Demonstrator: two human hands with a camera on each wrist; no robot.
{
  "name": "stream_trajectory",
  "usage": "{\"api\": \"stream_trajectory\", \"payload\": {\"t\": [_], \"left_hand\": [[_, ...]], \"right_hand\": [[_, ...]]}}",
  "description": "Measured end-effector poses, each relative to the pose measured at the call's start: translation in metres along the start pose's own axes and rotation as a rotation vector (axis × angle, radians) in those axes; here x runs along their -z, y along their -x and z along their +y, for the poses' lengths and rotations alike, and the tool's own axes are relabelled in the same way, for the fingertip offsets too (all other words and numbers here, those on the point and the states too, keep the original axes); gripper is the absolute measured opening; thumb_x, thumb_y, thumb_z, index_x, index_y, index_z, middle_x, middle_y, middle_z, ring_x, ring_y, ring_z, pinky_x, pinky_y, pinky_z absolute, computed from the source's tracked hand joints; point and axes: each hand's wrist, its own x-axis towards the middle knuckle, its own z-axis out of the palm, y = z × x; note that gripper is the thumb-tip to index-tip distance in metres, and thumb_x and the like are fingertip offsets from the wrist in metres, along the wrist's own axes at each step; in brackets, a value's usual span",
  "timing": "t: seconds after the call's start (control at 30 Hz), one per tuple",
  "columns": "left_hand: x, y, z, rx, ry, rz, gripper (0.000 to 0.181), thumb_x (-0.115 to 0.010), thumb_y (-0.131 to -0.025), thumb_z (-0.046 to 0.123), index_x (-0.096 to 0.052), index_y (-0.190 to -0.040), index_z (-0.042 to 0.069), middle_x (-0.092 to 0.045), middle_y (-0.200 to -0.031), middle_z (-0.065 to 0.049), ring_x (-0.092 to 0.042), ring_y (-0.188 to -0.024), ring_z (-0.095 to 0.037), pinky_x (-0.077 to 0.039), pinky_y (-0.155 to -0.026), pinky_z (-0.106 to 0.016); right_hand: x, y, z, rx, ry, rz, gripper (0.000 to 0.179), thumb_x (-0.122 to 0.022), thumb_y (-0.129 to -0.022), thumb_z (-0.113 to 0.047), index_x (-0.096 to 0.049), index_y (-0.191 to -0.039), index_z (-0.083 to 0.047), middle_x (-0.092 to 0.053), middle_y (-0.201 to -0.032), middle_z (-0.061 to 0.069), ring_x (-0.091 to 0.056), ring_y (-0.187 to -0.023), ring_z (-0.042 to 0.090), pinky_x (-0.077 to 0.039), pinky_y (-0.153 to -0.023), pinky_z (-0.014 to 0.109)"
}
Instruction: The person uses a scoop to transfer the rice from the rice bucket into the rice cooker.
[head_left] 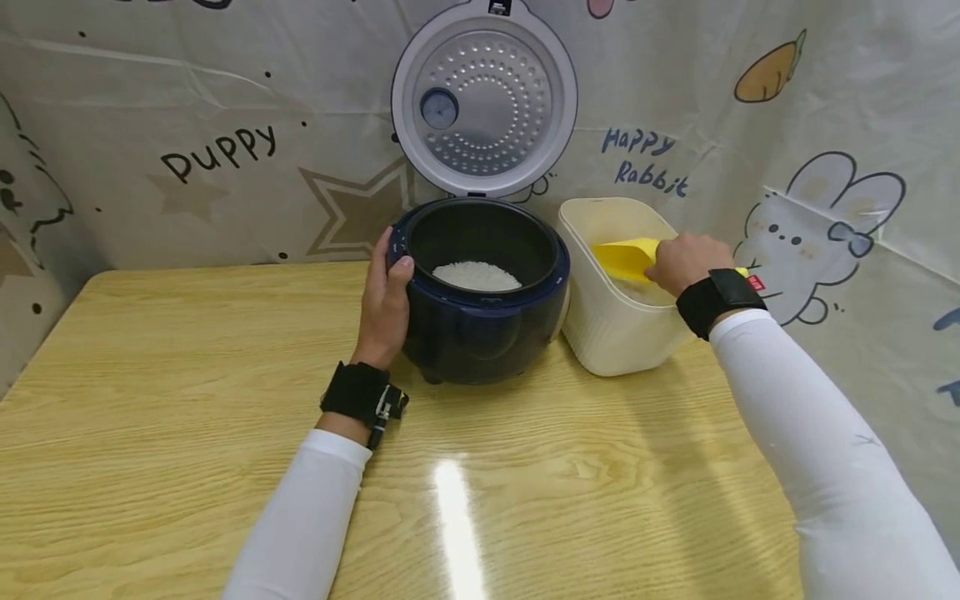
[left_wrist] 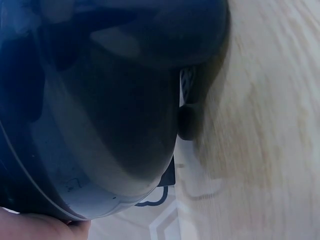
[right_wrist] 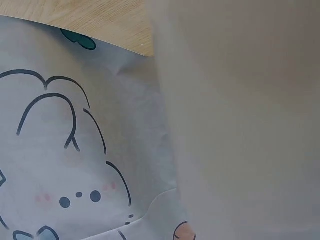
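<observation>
A dark blue rice cooker (head_left: 487, 333) stands with its lid (head_left: 483, 108) raised, white rice (head_left: 477, 276) in the bottom of its pot. My left hand (head_left: 385, 304) grips the cooker's left side, thumb near the rim. In the left wrist view, part of that hand (left_wrist: 42, 227) touches the cooker's glossy body (left_wrist: 115, 115). To the cooker's right is a cream bin (head_left: 618, 333). Over the bin's opening, my right hand (head_left: 692, 262) holds a yellow scoop (head_left: 626, 257), its head inside the bin. What the scoop contains is hidden.
All this stands on a wood-grain table (head_left: 187, 417). Behind it hangs a pale cloth (head_left: 315, 75) printed with cartoons, close behind the cooker and bin. A blurred pale surface (right_wrist: 245, 125) fills the right of the right wrist view.
</observation>
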Motion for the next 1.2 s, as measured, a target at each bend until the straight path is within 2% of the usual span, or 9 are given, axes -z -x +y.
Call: {"api": "stream_trajectory", "payload": {"t": [0.13,0.37,0.53,0.83,1.2], "left_hand": [[-0.0007,0.0001,-0.0007,-0.002,0.003,0.002,0.081,-0.042,-0.094,0.055,-0.022,-0.166,0.022,-0.029,-0.17,-0.006,-0.034,-0.153,-0.026,-0.026,-0.127,-0.051],[-0.0008,-0.0002,-0.0006,-0.013,-0.004,0.008,0.079,-0.042,-0.094,0.055,-0.023,-0.165,0.024,-0.031,-0.17,-0.007,-0.036,-0.151,-0.027,-0.028,-0.127,-0.051],[-0.0003,0.0002,-0.0013,-0.02,-0.004,0.013,0.08,-0.041,-0.094,0.055,-0.023,-0.165,0.022,-0.032,-0.169,-0.008,-0.037,-0.151,-0.028,-0.029,-0.126,-0.051],[-0.0004,-0.0011,0.0003,-0.02,-0.009,0.013,0.08,-0.041,-0.095,0.054,-0.023,-0.165,0.02,-0.031,-0.17,-0.008,-0.036,-0.151,-0.028,-0.027,-0.127,-0.051],[-0.0006,-0.0005,0.002,-0.011,-0.001,0.017,0.081,-0.041,-0.094,0.055,-0.023,-0.165,0.02,-0.031,-0.169,-0.009,-0.037,-0.15,-0.028,-0.027,-0.127,-0.051]], "right_hand": [[-0.0031,0.0018,0.0008,0.011,-0.004,-0.002,0.036,-0.065,-0.098,-0.031,-0.062,-0.079,-0.001,-0.046,-0.063,0.007,-0.053,-0.06,0.029,-0.039,-0.055,0.034],[-0.0058,0.0029,0.0003,0.035,-0.018,-0.057,0.035,-0.066,-0.098,-0.034,-0.066,-0.086,-0.001,-0.058,-0.068,0.011,-0.056,-0.063,0.029,-0.042,-0.057,0.034],[-0.0062,0.0024,-0.0021,0.059,0.003,-0.098,0.035,-0.066,-0.097,-0.036,-0.068,-0.086,-0.002,-0.063,-0.071,0.011,-0.058,-0.063,0.028,-0.044,-0.058,0.034],[-0.0057,0.0047,-0.005,0.034,-0.025,-0.118,0.037,-0.065,-0.097,-0.037,-0.065,-0.087,-0.002,-0.061,-0.069,0.01,-0.058,-0.064,0.028,-0.044,-0.059,0.034],[-0.0069,0.0027,-0.0049,0.015,-0.011,-0.125,0.038,-0.065,-0.097,-0.039,-0.064,-0.087,-0.003,-0.058,-0.068,0.009,-0.058,-0.066,0.029,-0.043,-0.059,0.035]]}}
